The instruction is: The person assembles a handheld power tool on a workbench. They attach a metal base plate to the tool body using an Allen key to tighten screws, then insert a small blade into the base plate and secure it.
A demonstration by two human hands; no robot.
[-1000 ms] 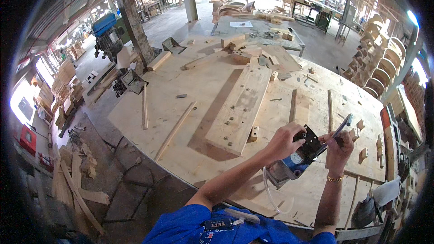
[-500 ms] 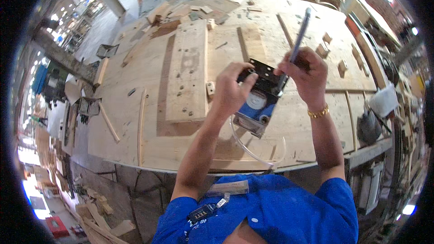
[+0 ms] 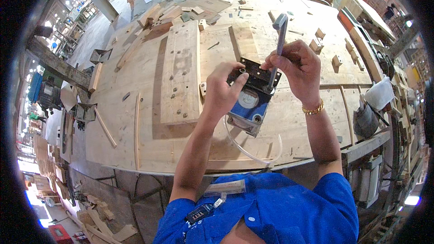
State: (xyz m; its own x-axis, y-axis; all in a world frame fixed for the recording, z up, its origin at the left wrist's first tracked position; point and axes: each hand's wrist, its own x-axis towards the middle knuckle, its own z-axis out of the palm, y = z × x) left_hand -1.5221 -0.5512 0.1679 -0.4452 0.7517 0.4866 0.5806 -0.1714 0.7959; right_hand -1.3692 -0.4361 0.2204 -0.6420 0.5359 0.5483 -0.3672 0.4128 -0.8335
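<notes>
A blue box-shaped device (image 3: 261, 110) with a round white disc and a black perforated metal bracket (image 3: 257, 73) is in front of me over the workbench. My left hand (image 3: 221, 91) is closed on the bracket's left side, thumb and fingers around a small round nut-like part (image 3: 242, 70). Between the thumb and fingers of my right hand (image 3: 300, 70) is a grey metal wrench (image 3: 280, 40). The wrench stands nearly upright, its lower end at the bracket's right edge; the exact contact there is unclear. A clear tube (image 3: 242, 148) curves out below the device.
A thick drilled wooden plank (image 3: 181, 74) lies left of the device on the plywood bench top (image 3: 122, 131). Small wood blocks (image 3: 337, 60) are at the right, scrap pieces (image 3: 156, 18) at the far left. A thin strip (image 3: 137, 131) lies near the front edge.
The wrench has swung left and become more upright, with my right hand turning along with it. My left hand keeps its hold on the bracket. The whole view has shifted slightly.
</notes>
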